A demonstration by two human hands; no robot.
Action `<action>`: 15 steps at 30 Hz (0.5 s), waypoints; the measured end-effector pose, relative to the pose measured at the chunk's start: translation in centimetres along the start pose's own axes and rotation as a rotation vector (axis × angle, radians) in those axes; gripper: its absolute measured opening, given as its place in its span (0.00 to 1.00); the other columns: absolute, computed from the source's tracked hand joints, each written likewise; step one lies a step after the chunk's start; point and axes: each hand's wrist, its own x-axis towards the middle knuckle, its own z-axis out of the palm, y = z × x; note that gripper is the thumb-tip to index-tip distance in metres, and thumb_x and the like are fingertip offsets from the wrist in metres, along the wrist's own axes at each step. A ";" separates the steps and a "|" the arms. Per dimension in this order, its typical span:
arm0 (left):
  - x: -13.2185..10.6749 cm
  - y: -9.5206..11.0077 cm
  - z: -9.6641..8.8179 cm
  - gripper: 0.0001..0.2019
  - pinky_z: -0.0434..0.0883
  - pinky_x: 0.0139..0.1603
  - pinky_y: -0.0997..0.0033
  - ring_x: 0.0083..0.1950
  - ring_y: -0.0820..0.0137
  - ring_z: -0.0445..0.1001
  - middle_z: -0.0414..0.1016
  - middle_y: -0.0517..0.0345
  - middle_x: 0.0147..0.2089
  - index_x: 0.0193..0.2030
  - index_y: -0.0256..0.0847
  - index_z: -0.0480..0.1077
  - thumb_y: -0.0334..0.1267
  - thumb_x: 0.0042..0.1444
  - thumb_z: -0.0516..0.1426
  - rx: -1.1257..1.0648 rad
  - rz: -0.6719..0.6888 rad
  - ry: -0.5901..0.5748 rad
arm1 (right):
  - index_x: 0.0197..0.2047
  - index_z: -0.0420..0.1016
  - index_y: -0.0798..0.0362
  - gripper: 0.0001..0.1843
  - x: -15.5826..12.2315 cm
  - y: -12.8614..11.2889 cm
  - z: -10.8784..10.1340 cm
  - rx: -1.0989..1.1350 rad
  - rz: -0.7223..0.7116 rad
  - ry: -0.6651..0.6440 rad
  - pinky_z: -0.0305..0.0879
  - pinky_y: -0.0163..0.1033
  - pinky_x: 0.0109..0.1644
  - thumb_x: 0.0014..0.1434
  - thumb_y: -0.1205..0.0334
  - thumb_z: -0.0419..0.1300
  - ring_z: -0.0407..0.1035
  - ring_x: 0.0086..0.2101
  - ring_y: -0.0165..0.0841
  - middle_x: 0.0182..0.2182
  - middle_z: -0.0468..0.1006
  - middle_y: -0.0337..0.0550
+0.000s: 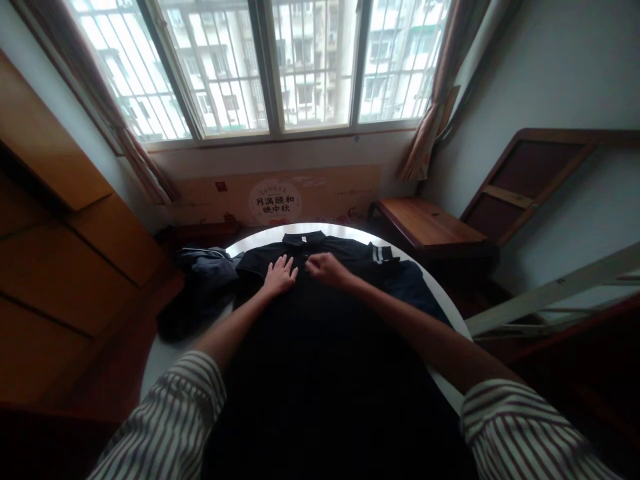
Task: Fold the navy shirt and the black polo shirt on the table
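A black polo shirt (320, 320) lies spread flat on a round white table (445, 293), its collar (303, 239) at the far side. My left hand (280, 275) rests flat on the shirt's chest, fingers spread. My right hand (325, 268) is beside it, fingers pinched together on the fabric near the placket below the collar. A sleeve with a white striped cuff (383, 253) sticks out to the right.
A crumpled dark blue garment (205, 273) lies on the table's left edge, another dark blue cloth (413, 283) at the right. A low wooden bench (430, 227) stands far right, wooden cabinets (75, 253) at left, a printed cardboard panel (275, 197) under the window.
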 end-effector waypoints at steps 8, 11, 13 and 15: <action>0.6 -0.3 0.3 0.31 0.46 0.73 0.46 0.76 0.58 0.45 0.46 0.48 0.76 0.74 0.41 0.51 0.52 0.68 0.41 0.026 0.021 0.011 | 0.53 0.73 0.55 0.17 8.4 14.6 -5.0 -0.146 0.426 0.035 0.71 0.50 0.52 0.66 0.54 0.60 0.72 0.48 0.38 0.51 0.75 0.47; 0.5 -0.3 0.5 0.31 0.46 0.73 0.46 0.76 0.59 0.44 0.45 0.48 0.76 0.74 0.42 0.51 0.52 0.68 0.41 0.026 0.022 0.020 | 0.54 0.72 0.55 0.19 10.2 16.5 -3.5 -0.178 0.489 0.023 0.66 0.55 0.57 0.66 0.52 0.60 0.68 0.54 0.43 0.56 0.71 0.50; 0.5 -0.3 0.5 0.31 0.46 0.73 0.47 0.76 0.59 0.45 0.46 0.49 0.76 0.74 0.43 0.52 0.52 0.68 0.41 0.025 0.020 0.028 | 0.53 0.74 0.55 0.21 11.1 17.4 -2.3 -0.195 0.527 0.008 0.61 0.57 0.59 0.64 0.50 0.61 0.62 0.59 0.48 0.59 0.68 0.55; 0.4 -0.3 0.5 0.31 0.46 0.73 0.47 0.76 0.59 0.45 0.47 0.49 0.76 0.74 0.44 0.52 0.53 0.68 0.41 0.022 0.016 0.035 | 0.52 0.76 0.55 0.22 11.8 18.1 -1.3 -0.207 0.548 -0.008 0.58 0.58 0.59 0.63 0.48 0.62 0.57 0.61 0.53 0.60 0.66 0.61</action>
